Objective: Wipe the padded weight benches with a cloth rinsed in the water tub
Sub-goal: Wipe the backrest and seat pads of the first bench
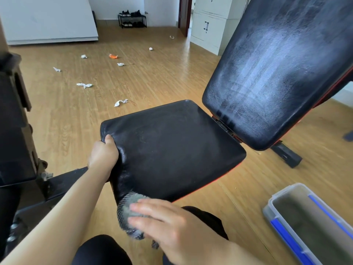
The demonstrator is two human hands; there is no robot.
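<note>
The black padded seat (175,146) of a weight bench fills the middle of the view, and its raised backrest pad (282,69) tilts up at the right with pale wipe streaks on it. My left hand (104,154) grips the seat's left edge, thumb on top. My right hand (162,224) presses a grey cloth (125,213) against the seat's near front edge with straight fingers. The clear plastic water tub (298,211) with blue clips stands on the floor at the lower right.
Several crumpled white papers (84,85) and an orange scrap (113,56) litter the wood floor beyond the bench. Black gym equipment (17,134) stands close at the left. A white cabinet (210,25) and a shoe rack (132,19) are at the back.
</note>
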